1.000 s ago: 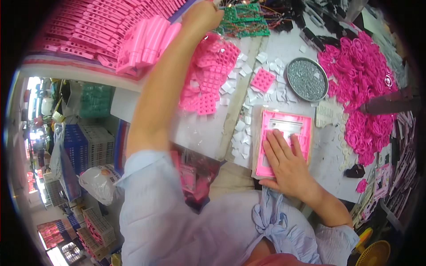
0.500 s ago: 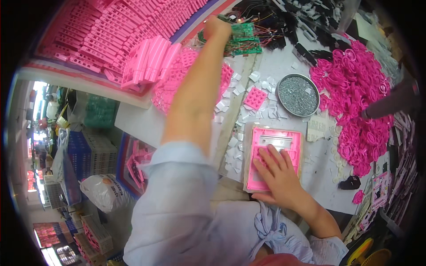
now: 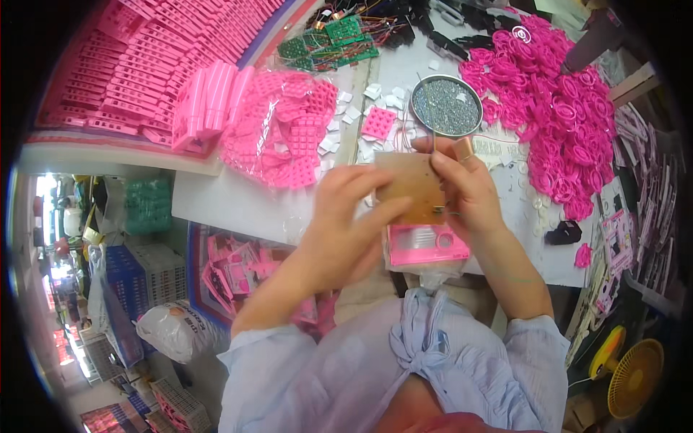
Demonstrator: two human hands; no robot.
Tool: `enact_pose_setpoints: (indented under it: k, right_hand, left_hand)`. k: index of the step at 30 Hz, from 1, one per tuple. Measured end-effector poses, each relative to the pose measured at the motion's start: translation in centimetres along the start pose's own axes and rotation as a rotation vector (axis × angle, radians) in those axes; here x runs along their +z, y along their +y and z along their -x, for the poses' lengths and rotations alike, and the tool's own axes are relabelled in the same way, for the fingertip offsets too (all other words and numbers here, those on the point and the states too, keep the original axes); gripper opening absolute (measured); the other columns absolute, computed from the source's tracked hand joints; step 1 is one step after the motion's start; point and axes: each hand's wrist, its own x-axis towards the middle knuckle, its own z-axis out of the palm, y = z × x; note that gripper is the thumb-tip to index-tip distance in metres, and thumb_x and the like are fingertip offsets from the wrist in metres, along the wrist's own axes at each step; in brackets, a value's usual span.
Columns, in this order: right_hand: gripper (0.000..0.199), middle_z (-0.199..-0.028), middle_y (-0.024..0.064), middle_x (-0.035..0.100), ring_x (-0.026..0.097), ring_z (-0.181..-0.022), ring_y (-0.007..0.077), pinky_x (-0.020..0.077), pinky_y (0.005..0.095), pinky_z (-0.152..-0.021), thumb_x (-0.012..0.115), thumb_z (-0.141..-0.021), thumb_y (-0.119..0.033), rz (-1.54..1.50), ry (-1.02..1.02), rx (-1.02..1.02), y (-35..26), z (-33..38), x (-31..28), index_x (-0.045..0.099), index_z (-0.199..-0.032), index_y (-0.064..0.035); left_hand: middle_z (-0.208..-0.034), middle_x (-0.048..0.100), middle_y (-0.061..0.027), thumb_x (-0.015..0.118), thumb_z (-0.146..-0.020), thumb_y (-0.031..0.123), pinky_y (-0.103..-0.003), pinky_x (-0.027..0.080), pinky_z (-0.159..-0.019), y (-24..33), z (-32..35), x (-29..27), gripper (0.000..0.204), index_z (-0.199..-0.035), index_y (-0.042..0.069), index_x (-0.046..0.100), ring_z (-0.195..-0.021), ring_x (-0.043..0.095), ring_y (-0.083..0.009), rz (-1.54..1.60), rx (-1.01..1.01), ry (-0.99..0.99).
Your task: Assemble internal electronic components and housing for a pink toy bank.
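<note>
Both hands hold a small brown circuit board [image 3: 413,189] in front of me, its plain underside facing up. My left hand [image 3: 345,220] pinches its left edge with thumb and fingers. My right hand [image 3: 468,186] grips its right edge. Directly beneath the board lies a pink plastic casing [image 3: 427,245] on the white table [image 3: 231,202]. Thin wires trail from the board's right side.
A round metal dish of small screws [image 3: 446,107] sits behind the hands. Pink keypads in a clear bag [image 3: 281,130], white square pads [image 3: 339,130], green circuit boards [image 3: 325,40], a heap of pink rings [image 3: 556,108] and stacked pink casings [image 3: 151,65] crowd the table. A yellow fan [image 3: 635,375] stands lower right.
My left arm has come back from the green circuit boards at the far side with a board. My right hand left the pink casing and took the board's other edge.
</note>
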Motion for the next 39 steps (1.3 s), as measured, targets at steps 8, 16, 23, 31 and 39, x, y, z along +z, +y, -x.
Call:
enact_pose_setpoints:
  k: [8, 16, 23, 31, 39]
  right_hand:
    - [0.036, -0.100, 0.0053, 0.069, 0.064, -0.087, 0.0098, 0.0561, 0.0268, -0.077, 0.059, -0.104, -0.026, 0.324, -0.071, -0.091, -0.5, 0.4, 1.6, 0.062, -0.128, 0.0004]
    - [0.029, -0.104, 0.0108, 0.068, 0.066, -0.083, 0.0123, 0.0581, 0.0266, -0.067, 0.058, -0.104, -0.020, 0.106, 0.219, -0.123, 2.3, 3.1, 0.2, 0.061, -0.126, -0.0012]
    - [0.021, -0.101, 0.0108, 0.065, 0.057, -0.070, 0.0105, 0.0426, 0.0210, -0.054, 0.067, -0.098, -0.010, 0.839, 0.237, -0.812, 2.9, 1.3, -2.2, 0.060, -0.117, -0.0030]
    - [0.022, -0.066, 0.0007, 0.052, 0.041, -0.047, 0.0064, 0.0320, 0.0216, -0.042, 0.065, -0.101, -0.025, -0.009, 0.187, 0.017, 1.8, 0.0, 0.0, 0.057, -0.094, -0.0059]
    - [0.059, -0.067, 0.0017, 0.061, 0.047, -0.045, 0.0076, 0.0328, 0.0213, -0.042, 0.046, -0.101, -0.065, -0.197, 0.105, 0.631, 1.0, 0.5, 0.9, 0.064, -0.096, -0.0085]
  left_hand:
    - [-0.126, 0.063, -0.0120, 0.067, -0.092, 0.003, -0.035, 0.048, -0.096, -0.1, 2.7, 2.3, 0.043, -0.132, -0.002, 0.051, -0.109, 0.061, -0.0179, 1.224, -0.805, 0.087]
    - [-0.107, 0.071, -0.0125, 0.061, -0.100, 0.008, -0.033, 0.056, -0.078, -1.1, 3.4, 5.2, 0.026, -0.125, 0.000, 0.058, -0.083, 0.066, -0.0163, 1.283, -0.841, 0.269]
    - [-0.110, 0.069, -0.0130, 0.059, -0.101, 0.007, -0.037, 0.058, -0.080, -1.5, 4.1, 6.6, 0.029, -0.129, 0.001, 0.053, -0.089, 0.067, -0.0181, 1.412, -0.814, 0.289]
    - [-0.118, 0.066, -0.0221, 0.055, -0.103, 0.014, -0.040, 0.059, -0.076, -0.7, 3.0, 7.5, 0.036, -0.136, 0.002, 0.046, -0.092, 0.070, -0.0282, 1.524, -0.653, 0.336]
    - [-0.126, 0.064, -0.0162, 0.053, -0.101, 0.006, -0.035, 0.054, -0.089, -3.6, 4.2, 7.0, 0.041, -0.141, -0.001, 0.043, -0.111, 0.064, -0.0206, 1.585, -0.362, 0.070]
